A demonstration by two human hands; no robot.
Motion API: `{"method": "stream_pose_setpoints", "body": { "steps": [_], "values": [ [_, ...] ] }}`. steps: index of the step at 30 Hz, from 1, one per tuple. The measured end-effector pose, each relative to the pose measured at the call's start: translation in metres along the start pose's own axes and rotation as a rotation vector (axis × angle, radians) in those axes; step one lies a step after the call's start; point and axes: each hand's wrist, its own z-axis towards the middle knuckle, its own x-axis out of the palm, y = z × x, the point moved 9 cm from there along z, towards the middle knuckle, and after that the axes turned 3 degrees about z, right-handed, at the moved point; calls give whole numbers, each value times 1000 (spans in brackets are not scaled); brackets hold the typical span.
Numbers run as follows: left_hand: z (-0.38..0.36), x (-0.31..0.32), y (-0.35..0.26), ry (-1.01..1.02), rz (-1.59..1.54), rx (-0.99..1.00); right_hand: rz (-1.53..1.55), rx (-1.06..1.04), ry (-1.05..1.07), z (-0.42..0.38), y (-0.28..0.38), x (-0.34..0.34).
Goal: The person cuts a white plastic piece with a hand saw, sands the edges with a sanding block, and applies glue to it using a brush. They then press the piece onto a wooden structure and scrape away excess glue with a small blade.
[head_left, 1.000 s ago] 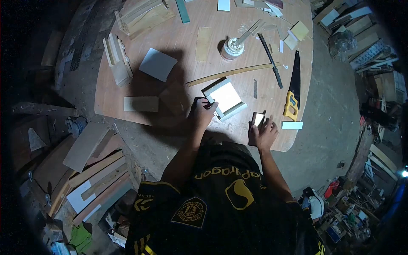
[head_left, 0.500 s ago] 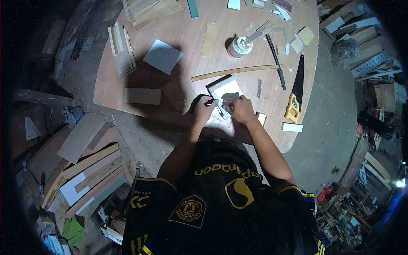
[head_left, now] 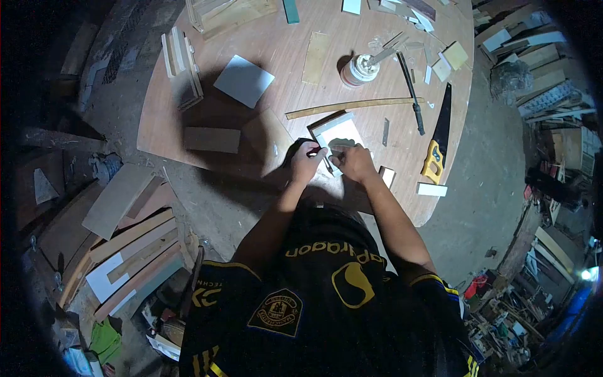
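A small white board with grey-brown edge strips (head_left: pixel 347 125) lies at the near side of the table, under bright light. My left hand (head_left: pixel 305 164) is closed at its left edge, the fingers pinching a small dark item with a touch of red that I cannot identify. At the lower right of the board, my right hand (head_left: pixel 355 162) has its fingers bent and pressed together. What those fingertips hold, if anything, is hidden, and their shadow falls across the white face. A thin dark piece shows between my hands at the board's near end.
Beyond the board lies a long thin wooden strip (head_left: pixel 352 107). An open tub of white paste (head_left: pixel 360 70) stands behind it. A yellow-handled handsaw (head_left: pixel 434 157), a dark rod-like tool (head_left: pixel 416 113) and a small metal ruler (head_left: pixel 385 132) lie to the right. A white square panel (head_left: pixel 244 81) is at left.
The view has shifted slightly, so the table items sit a little differently. Both hands stay at the board in nearly the same pose, with only small finger movement.
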Motion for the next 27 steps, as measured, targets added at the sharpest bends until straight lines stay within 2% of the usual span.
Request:
{"method": "stream_pose_setpoints", "body": {
  "steps": [3,5,8,10,17,21,27],
  "values": [
    [-1,0,-1,14,-6,-14,-26,-6,30,2,-2,10],
    [-1,0,-2,27,2,-24,-76,-41,-31,4,-4,13],
    [-2,1,-1,28,13,-22,36,-41,-11,1,3,4],
    [0,5,6,35,-87,-16,38,-56,-1,1,8,1],
    [-1,4,10,23,-74,-13,-9,-91,-18,6,6,10],
    [-1,7,17,21,-110,-67,-80,-43,43,3,12,2],
    [-4,6,16,48,-167,-115,2,-106,-15,1,17,-3]
  ]
}}
